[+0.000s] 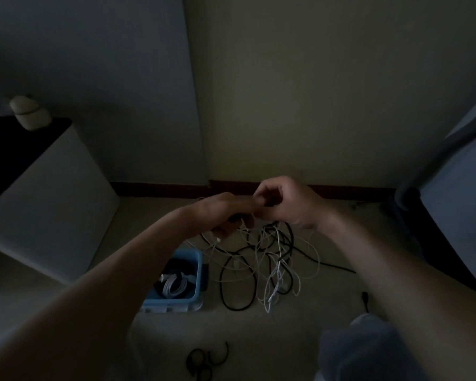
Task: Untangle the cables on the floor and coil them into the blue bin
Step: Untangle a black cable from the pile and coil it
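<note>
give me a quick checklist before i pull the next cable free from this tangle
1. Grip on the tangle: left hand and right hand both pinch strands at its top, ok.
2. One cable singled out: black and white strands cross all through it, not ok.
3. Blue bin close by: stands just left of the tangle, ok.
4. Room in the bin: a white coil lies inside, too dim to judge, cannot tell.
5. Stray black cable on the near floor: lies apart from the tangle, ok.
</note>
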Available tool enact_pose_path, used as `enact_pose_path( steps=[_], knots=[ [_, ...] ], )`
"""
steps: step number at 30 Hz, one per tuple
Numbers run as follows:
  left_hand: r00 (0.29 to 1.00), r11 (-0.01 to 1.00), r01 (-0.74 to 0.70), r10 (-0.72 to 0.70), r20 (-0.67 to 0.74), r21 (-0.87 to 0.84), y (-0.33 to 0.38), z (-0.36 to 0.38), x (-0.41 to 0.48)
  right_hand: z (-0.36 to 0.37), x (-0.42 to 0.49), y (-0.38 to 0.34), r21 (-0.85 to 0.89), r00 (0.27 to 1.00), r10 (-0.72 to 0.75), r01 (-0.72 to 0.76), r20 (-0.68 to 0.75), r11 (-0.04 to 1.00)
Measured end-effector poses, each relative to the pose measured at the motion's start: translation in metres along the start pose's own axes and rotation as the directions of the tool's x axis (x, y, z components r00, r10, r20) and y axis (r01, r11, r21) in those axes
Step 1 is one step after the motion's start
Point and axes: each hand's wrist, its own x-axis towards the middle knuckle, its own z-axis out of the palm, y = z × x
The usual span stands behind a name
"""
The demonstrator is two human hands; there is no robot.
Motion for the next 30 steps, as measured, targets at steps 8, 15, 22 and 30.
enact_pose_path(
  steps=[8,15,22,30],
  knots=[
    [0.985,0.950,-0.076,0.119,0.128,-0.303,0.011,-0.015,-0.012,-0.005,-0.002,0.024,-0.271,0.967,0.193,-0.143,0.166,0.952],
    [0.982,0.879,-0.047,0.127,0.137,-0.474,0.013,-0.024,-0.018,0.004,-0.005,0.009,-0.105,0.936,0.191,-0.167,0.294,0.980],
    [0.989,0.835,-0.082,0.134,0.056,-0.544,0.011,-0.027,-0.021,0.007,0.000,0.013,-0.028,0.943,0.172,-0.171,0.285,0.985],
    [1.000,0.925,0.004,-0.010,-0.014,-0.380,0.010,-0.039,-0.027,-0.001,-0.006,0.019,0.139,0.929,0.233,-0.281,0.287,0.950]
  ],
)
